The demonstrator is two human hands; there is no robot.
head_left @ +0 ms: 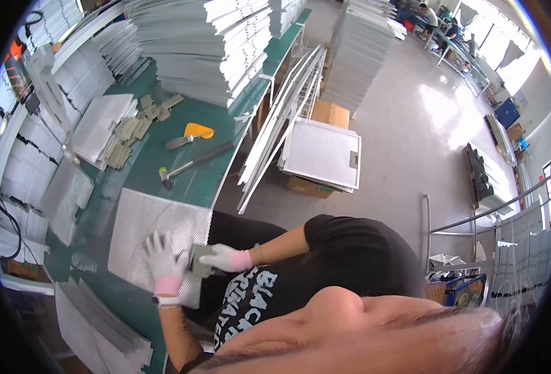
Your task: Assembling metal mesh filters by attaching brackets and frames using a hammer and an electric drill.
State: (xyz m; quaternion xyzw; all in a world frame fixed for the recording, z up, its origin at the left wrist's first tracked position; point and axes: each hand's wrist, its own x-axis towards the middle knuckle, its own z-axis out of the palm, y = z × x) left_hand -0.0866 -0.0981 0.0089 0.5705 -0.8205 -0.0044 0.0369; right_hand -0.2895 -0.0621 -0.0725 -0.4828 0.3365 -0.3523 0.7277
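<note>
A silvery mesh sheet (135,227) lies on the green tabletop at the edge nearest my body. My left hand (163,258), in a white glove with a pink cuff, rests flat on this sheet with its fingers spread. My right hand (225,257), gloved the same way, grips a small grey-green plate (201,262) at the sheet's near edge. The plate's far side is close to my left thumb; whether it touches the mesh I cannot tell. Past the sheet lie a hammer (191,164) with a dark handle and a scraper-like tool (178,143) beside a yellow piece (198,130).
Small grey-green plates (132,129) are heaped by a mesh stack (102,124). Tall sheet stacks (188,50) stand at the table's far end. Thin panels (97,324) lie at the lower left. Right of the table, white frames (285,112) lean near a framed mesh panel (322,153).
</note>
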